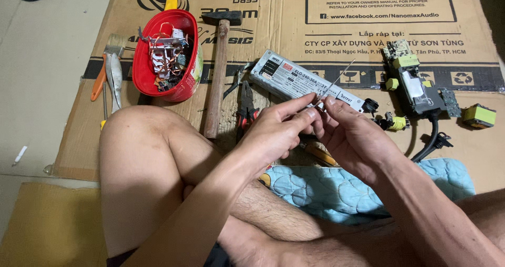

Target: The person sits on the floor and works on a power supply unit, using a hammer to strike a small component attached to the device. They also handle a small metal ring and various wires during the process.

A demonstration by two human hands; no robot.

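Two hands [315, 127] pinch wire [336, 77] — hammer [216, 72], pliers [244, 106] nearby

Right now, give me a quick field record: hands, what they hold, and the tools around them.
left hand: fingertips pinch a thin wire
right hand: fingertips meet the left hand's at the same wire
wire: thin, straight, slants up to the right over the silver box
pliers: on the cardboard, just left of the hands
hammer: wooden handle, lying beside the red bowl
bowl contents: copper wire and small parts
right side: opened black unit, yellow parts around it
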